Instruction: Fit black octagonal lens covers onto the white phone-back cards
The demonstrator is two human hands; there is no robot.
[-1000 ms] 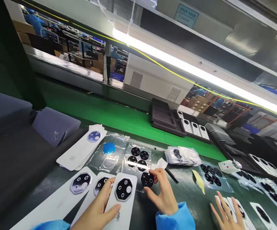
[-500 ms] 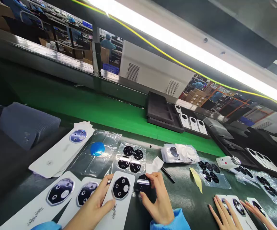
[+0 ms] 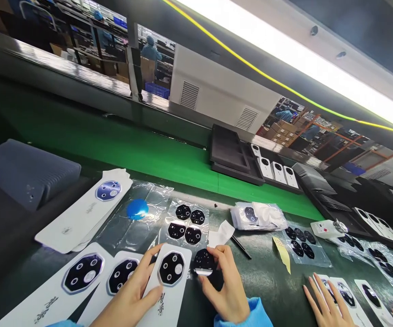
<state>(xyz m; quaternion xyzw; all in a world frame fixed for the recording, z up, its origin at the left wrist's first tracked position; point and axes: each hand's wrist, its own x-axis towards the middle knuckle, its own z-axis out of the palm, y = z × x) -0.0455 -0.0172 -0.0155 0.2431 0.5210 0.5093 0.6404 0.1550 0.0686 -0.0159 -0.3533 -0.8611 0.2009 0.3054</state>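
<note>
White panel (image 3: 172, 289) — slanted, printed, glossy black disc (image 3: 203, 260) — just beside it

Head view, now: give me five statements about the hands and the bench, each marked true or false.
1. The left hand holds a white phone back panel. True.
2. The right hand holds a slim black stick. False: it pinches a black lens plate; the stick lies on the bench.
3. A blue disc lies left of the clear sheet with black plates near the bench's middle. True.
4. That sheet bears six black plates. False: it bears four.
5. The yellow slip lies left of the blue disc. False: it lies well to the right of it.
</note>
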